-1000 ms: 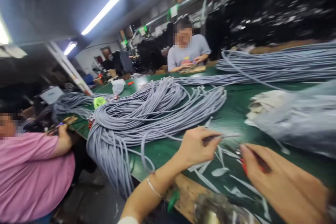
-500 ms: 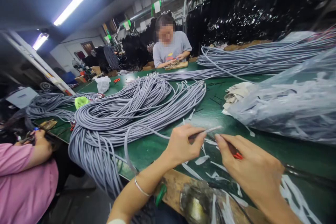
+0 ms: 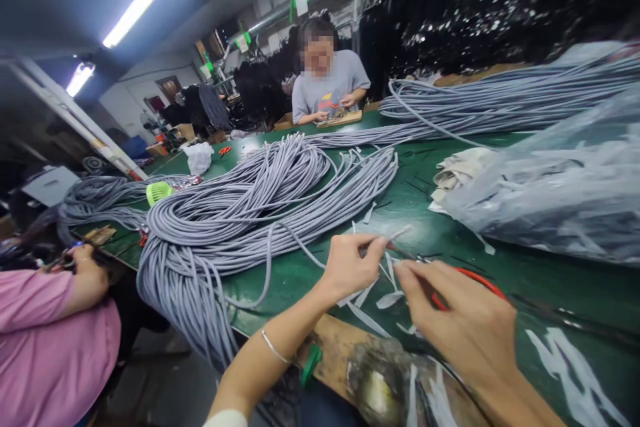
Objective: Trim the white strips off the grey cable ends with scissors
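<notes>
Pinched in my left hand (image 3: 353, 265) is the end of a grey cable (image 3: 303, 247), and its pale tip (image 3: 401, 232) sticks out beyond my fingers. My right hand (image 3: 457, 317) is closed around red-handled scissors (image 3: 484, 281). Their metal blades point left, close to the cable just past my left fingertips; whether they touch it I cannot tell. White strips (image 3: 389, 299) lie on the green table below my hands. Large coils of grey cable (image 3: 240, 213) spread to the left of my left hand.
Near me is a wooden board (image 3: 335, 353) with a metal dome-like piece (image 3: 377, 383) and a green clip (image 3: 311, 365). A clear plastic bag (image 3: 550, 193) of white scraps lies right, beside a cloth (image 3: 457, 177). Co-workers sit across the table (image 3: 330, 83) and at left (image 3: 55, 340).
My right hand has turned and shifted slightly left, and the red scissor handle now shows above it. My left hand keeps the cable end, its tip slightly higher. The cable's loop has shifted right.
</notes>
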`<move>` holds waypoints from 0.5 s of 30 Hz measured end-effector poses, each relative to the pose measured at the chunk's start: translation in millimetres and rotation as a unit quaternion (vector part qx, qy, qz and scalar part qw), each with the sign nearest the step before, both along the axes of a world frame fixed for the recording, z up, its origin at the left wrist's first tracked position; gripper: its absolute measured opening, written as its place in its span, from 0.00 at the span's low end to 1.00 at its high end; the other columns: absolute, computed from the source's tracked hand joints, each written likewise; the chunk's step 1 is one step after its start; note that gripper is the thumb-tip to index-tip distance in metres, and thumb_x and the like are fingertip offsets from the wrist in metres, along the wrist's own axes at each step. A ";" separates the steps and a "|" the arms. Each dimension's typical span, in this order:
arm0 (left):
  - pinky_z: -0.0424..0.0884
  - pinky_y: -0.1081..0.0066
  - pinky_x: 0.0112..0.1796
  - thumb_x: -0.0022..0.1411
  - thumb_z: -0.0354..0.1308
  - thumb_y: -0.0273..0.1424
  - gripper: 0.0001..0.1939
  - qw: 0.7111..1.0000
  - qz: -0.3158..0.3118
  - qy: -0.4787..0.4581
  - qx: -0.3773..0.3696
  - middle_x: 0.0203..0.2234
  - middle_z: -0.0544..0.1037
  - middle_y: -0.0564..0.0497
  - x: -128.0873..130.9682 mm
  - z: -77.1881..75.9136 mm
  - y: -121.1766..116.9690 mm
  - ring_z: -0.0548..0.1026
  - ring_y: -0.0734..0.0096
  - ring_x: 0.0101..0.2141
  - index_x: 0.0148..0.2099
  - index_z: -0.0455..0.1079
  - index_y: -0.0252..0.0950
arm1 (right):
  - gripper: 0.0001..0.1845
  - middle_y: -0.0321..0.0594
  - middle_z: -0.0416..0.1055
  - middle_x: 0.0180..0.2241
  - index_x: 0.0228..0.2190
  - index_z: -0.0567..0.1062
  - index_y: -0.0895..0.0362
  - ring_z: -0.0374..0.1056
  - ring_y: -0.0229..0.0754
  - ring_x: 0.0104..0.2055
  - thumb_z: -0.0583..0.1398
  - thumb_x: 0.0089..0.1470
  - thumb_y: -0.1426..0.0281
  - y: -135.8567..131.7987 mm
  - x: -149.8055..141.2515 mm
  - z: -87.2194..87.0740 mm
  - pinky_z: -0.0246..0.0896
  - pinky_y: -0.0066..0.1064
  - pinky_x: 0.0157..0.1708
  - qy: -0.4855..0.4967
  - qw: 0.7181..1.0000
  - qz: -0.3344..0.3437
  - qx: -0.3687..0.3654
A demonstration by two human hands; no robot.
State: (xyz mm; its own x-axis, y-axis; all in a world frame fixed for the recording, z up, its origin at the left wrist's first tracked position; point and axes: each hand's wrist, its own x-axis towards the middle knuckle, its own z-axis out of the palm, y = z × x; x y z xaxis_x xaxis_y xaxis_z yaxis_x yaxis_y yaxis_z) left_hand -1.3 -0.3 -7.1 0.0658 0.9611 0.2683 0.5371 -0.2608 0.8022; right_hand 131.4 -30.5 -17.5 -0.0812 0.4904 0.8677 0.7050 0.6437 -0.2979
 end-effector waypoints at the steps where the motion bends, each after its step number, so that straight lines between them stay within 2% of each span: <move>1: 0.57 0.77 0.21 0.62 0.49 0.32 0.19 1.000 -0.006 -0.026 -0.007 0.15 0.65 0.56 -0.2 1.9 -1.3 0.59 0.77 0.18 0.33 0.80 0.30 | 0.17 0.37 0.73 0.19 0.24 0.75 0.55 0.67 0.37 0.19 0.53 0.61 0.66 2.7 2.5 -0.3 0.58 0.28 0.22 -0.004 0.999 -0.045 -0.012; 3: 0.54 0.76 0.21 0.62 0.49 0.35 0.20 0.998 -0.019 -0.063 -0.009 0.15 0.62 0.56 -0.2 4.7 -4.1 0.56 0.78 0.18 0.33 0.80 0.29 | 0.20 0.37 0.72 0.18 0.24 0.75 0.56 0.66 0.37 0.19 0.51 0.62 0.64 7.7 7.3 -0.8 0.54 0.28 0.19 -0.009 0.993 -0.111 -0.032; 5: 0.53 0.76 0.20 0.61 0.49 0.38 0.21 0.996 -0.035 -0.085 -0.007 0.15 0.61 0.56 0.2 5.8 -6.2 0.55 0.77 0.18 0.33 0.80 0.29 | 0.22 0.37 0.70 0.17 0.23 0.75 0.56 0.64 0.36 0.18 0.50 0.63 0.63 10.6 9.8 -1.2 0.51 0.28 0.19 -0.011 0.991 -0.125 -0.041; 8: 0.51 0.75 0.20 0.60 0.50 0.40 0.22 0.993 -0.053 -0.106 -0.004 0.15 0.61 0.55 1.5 4.6 -7.2 0.54 0.78 0.18 0.32 0.80 0.29 | 0.21 0.37 0.70 0.17 0.24 0.75 0.57 0.64 0.36 0.17 0.50 0.63 0.63 11.0 8.4 -0.9 0.50 0.28 0.18 -0.007 0.994 -0.100 -0.047; 11: 0.52 0.75 0.19 0.61 0.50 0.38 0.21 0.992 -0.061 -0.108 -0.002 0.14 0.63 0.55 2.4 3.0 -7.2 0.55 0.78 0.18 0.32 0.80 0.29 | 0.20 0.38 0.71 0.18 0.23 0.74 0.56 0.64 0.36 0.17 0.51 0.61 0.63 9.0 6.2 1.2 0.52 0.28 0.19 0.029 0.995 -0.053 -0.082; 13: 0.54 0.75 0.20 0.62 0.50 0.35 0.19 0.994 -0.062 -0.094 0.006 0.16 0.67 0.54 2.2 3.1 -7.5 0.58 0.77 0.18 0.33 0.80 0.30 | 0.20 0.37 0.70 0.17 0.22 0.73 0.55 0.63 0.36 0.16 0.51 0.60 0.61 7.7 5.7 3.2 0.53 0.28 0.18 0.077 0.987 -0.022 -0.136; 15: 0.59 0.75 0.21 0.62 0.51 0.33 0.17 0.996 -0.059 -0.061 0.033 0.18 0.72 0.52 1.4 4.1 -8.1 0.62 0.75 0.19 0.35 0.80 0.30 | 0.19 0.35 0.68 0.15 0.20 0.72 0.54 0.61 0.36 0.15 0.53 0.56 0.58 7.3 5.5 4.7 0.53 0.28 0.17 0.136 0.967 0.008 -0.216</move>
